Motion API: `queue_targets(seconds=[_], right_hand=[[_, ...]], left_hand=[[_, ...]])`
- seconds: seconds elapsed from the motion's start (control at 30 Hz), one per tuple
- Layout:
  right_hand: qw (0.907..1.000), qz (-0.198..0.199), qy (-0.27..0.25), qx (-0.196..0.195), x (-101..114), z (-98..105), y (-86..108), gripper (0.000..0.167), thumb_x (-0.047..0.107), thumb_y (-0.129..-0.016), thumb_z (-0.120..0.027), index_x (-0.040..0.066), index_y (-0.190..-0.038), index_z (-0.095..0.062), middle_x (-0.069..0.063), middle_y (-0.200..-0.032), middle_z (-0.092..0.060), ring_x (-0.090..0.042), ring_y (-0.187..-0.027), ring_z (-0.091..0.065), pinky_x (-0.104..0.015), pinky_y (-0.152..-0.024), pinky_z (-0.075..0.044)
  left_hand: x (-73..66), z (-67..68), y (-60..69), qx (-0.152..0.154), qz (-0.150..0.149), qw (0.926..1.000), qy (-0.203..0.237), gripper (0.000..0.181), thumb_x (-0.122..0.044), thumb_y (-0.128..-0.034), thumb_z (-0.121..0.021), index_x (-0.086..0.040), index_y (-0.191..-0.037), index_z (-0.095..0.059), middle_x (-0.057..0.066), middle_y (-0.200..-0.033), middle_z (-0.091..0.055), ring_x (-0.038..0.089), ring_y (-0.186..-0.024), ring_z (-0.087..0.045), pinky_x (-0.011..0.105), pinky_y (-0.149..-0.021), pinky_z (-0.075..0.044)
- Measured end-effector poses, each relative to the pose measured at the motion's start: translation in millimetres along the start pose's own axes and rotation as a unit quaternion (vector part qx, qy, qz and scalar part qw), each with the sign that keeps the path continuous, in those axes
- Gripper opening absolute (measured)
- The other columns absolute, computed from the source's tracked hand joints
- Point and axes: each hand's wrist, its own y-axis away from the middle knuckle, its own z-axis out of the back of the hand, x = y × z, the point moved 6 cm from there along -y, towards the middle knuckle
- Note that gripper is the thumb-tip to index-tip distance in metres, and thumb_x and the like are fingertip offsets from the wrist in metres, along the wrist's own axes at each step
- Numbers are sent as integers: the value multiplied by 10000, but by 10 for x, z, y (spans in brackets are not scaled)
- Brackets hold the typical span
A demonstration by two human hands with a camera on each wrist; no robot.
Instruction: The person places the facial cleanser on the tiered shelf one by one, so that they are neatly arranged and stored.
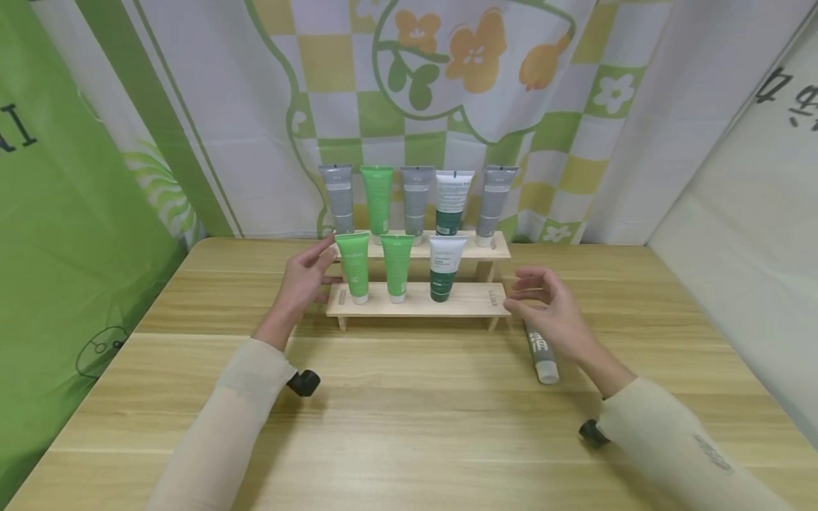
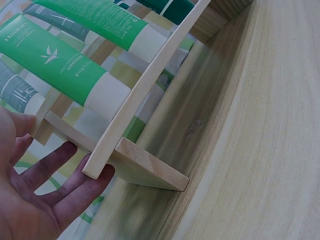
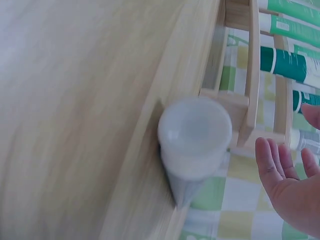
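A two-tier wooden rack stands on the table, holding upright squeeze tubes. On its lower tier are two green tubes and one white-and-dark-green tube. Grey tubes, a green tube and a white-and-green tube line the upper tier. My left hand touches the rack's left end, thumb by the upper board and fingertips at the lower board. At the right end, my right hand has loosely bent fingers near the lower board; contact is unclear. Beneath it lies a grey tube.
A wooden table carries the rack. Behind it hangs a checked, flowered curtain. Green cloth hangs at the left and a white sheet at the right. A thin black cable shows at the table's left edge.
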Motion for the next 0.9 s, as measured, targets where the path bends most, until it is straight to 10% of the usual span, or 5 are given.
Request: queue_targets(seconds=[0.27, 0.6, 0.9], right_hand=[[9989, -430, 196, -23, -45, 267, 158, 561, 21, -919, -725, -85, -1374, -415, -248, -1218, -517, -83, -929, -644, -283, -774, -597], [9877, -1440, 312, 527, -212, 452, 291, 773, 212, -937, -747, -60, -1501, -292, -354, -1358, -400, -418, -1057, -613, -469, -769, -603], [9692, -2166, -11, 1175, -350, 467, 384, 884, 136, -915, -756, -81, -1545, -175, -421, -1408, -347, -400, -1003, -657, -498, -745, -604]], left_hand=[[-18, -2, 14, -19, 29, 10000, -34, 511, -419, -1049, -519, -345, -1540, -399, 113, -1568, -400, 400, -1131, -643, 445, -722, -606], [-4, 7, 12, -49, -48, 10000, -20, 480, -429, -1043, -528, -401, -1511, -423, 100, -1578, -386, 402, -1126, -646, 443, -708, -609], [14, 2, -10, -91, -97, 9999, 21, 482, -419, -1046, -526, -381, -1517, -429, 119, -1555, -422, 401, -1099, -659, 436, -683, -612]])
